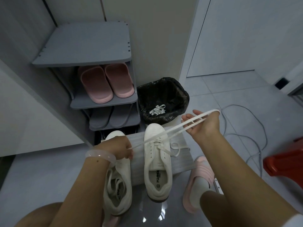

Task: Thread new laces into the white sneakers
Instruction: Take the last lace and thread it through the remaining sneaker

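Lace pulled taut across a white sneaker, mid-threading.

Your right hand [200, 122], right of centre, has a loop of the new lace [172, 130] hooked round its thumb with the fingers spread, drawing slack up and away. Your left hand [122, 149], lower centre, pinches the lace's other run, likely so it cannot slip back through the eyelets. The right sneaker [158, 163], at centre, is partly laced; the left sneaker [117, 189], beside it, lies under your left wrist. Old laces [157, 109] sit in the black-lined bin [164, 92] above.

Home entryway, shoe rack [105, 99], slippers [106, 82], lined bin [164, 95]
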`<move>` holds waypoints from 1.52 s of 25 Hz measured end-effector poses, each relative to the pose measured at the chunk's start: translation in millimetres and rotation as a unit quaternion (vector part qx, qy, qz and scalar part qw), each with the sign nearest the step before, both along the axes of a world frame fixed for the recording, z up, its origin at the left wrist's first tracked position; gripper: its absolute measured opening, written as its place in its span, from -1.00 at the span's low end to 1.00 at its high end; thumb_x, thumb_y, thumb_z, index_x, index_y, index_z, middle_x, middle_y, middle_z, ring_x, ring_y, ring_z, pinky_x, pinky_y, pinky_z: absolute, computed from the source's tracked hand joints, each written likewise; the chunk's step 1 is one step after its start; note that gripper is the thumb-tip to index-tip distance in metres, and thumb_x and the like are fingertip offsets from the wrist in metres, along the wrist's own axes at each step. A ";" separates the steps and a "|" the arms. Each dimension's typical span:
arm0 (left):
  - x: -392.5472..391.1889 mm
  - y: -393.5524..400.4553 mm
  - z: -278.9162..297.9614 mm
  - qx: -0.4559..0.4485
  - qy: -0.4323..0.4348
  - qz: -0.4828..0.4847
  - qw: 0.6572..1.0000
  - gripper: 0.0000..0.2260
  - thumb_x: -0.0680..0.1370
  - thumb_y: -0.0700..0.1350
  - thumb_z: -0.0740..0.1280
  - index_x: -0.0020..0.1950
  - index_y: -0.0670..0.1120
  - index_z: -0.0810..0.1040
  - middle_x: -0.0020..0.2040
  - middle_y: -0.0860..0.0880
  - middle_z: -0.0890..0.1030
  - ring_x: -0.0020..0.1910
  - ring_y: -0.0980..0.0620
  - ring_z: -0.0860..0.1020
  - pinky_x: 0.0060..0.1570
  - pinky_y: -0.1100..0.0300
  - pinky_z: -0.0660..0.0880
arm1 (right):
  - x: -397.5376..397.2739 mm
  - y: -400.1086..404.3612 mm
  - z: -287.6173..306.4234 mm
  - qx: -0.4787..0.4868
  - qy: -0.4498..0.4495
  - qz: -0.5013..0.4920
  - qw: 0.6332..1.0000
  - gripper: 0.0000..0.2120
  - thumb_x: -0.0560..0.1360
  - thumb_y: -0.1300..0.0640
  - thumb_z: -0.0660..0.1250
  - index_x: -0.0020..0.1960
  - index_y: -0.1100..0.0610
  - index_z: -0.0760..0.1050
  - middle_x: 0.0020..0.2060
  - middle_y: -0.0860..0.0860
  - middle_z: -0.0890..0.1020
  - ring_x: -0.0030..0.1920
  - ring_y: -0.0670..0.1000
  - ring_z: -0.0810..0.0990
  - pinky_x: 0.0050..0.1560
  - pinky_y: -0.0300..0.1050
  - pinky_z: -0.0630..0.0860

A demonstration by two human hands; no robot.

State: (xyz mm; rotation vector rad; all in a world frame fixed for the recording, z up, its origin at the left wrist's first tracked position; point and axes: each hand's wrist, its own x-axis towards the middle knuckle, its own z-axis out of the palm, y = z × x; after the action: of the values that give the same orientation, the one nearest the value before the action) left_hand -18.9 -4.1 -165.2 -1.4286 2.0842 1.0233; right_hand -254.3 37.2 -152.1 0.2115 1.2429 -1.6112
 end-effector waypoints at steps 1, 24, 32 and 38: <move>0.3 0.1 0.9 -0.006 -0.008 -0.006 1.000 -0.78 0.57 -0.07 0.24 -0.07 -0.12 0.65 -0.26 0.08 0.52 -0.27 0.17 0.45 -0.29 0.40 0.36 | -3.6 0.1 -0.4 -0.004 -0.023 -0.007 1.000 -0.39 0.59 -0.23 -0.14 -0.01 0.26 0.43 -0.22 0.19 0.55 -0.22 0.14 0.58 -0.11 0.03 0.56; -43.8 14.3 -7.4 -0.056 0.297 0.332 0.894 -0.74 0.61 -0.02 0.15 -0.16 -0.11 0.52 -0.25 0.00 0.55 -0.21 0.00 0.50 -0.24 0.23 0.36 | 52.2 5.5 -19.0 -0.017 0.580 0.507 0.637 -0.84 0.55 0.22 0.22 -0.11 0.17 0.57 -0.36 -0.13 0.49 -0.33 -0.17 0.45 -0.27 -0.33 0.38; -36.0 10.2 -18.1 -0.240 0.269 0.068 0.930 -0.86 0.54 -0.17 0.28 -0.01 -0.10 0.63 -0.17 -0.03 0.67 -0.14 0.06 0.57 -0.13 0.29 0.41 | 45.8 4.0 -23.0 -0.021 0.636 0.478 0.605 -0.87 0.53 0.14 0.28 -0.05 0.17 0.57 -0.38 -0.12 0.48 -0.37 -0.17 0.41 -0.35 -0.38 0.32; -31.1 11.3 -50.3 -0.237 0.084 0.052 0.966 -0.81 0.51 -0.18 0.24 -0.03 -0.08 0.65 0.02 -0.02 0.63 0.04 -0.02 0.54 0.07 0.13 0.41 | 42.0 14.2 -47.6 0.063 0.628 0.593 0.500 -0.76 0.55 0.15 0.21 0.12 0.11 0.61 0.09 0.08 0.61 0.08 0.04 0.55 0.05 -0.16 0.45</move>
State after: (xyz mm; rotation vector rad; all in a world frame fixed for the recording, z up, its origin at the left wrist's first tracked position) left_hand -50.0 7.2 -215.6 -1.7413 2.5214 0.7301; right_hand -212.3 51.4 -199.7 -1.7103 1.7820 -0.1300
